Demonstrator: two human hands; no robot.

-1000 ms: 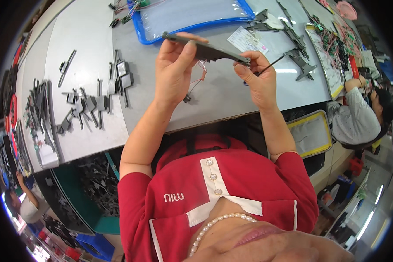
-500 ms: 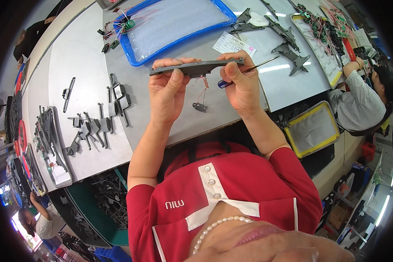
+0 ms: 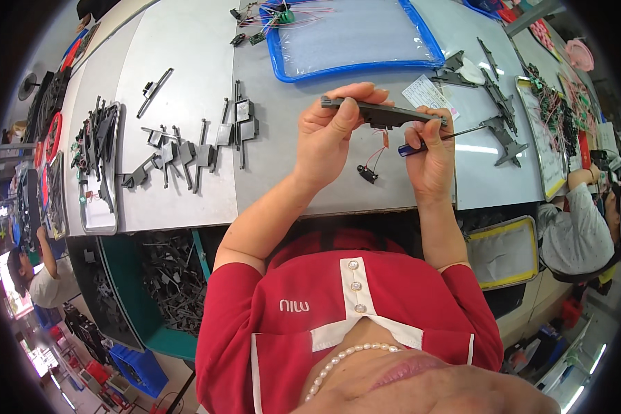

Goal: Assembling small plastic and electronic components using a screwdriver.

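Note:
My left hand [image 3: 334, 134] grips the left end of a long dark grey plastic part [image 3: 383, 114], held flat above the grey table [image 3: 290, 179]. My right hand [image 3: 431, 155] supports the part's right end and also holds a small blue-handled screwdriver [image 3: 438, 138] whose shaft points right. Thin red wires hang from the part down to a small black component [image 3: 368, 174] that dangles just over the table.
A blue-rimmed tray [image 3: 355, 38] with wired pieces lies behind the hands. Rows of dark plastic parts [image 3: 186, 148] sit at left, more parts [image 3: 497, 103] and a paper slip [image 3: 428, 93] at right. A teal bin [image 3: 169, 276] of parts stands below the table. A co-worker [image 3: 579, 221] sits at right.
Both hands have come down and nearer to me with the dark part, which now lies more level. The wired component hangs lower, closer to the table.

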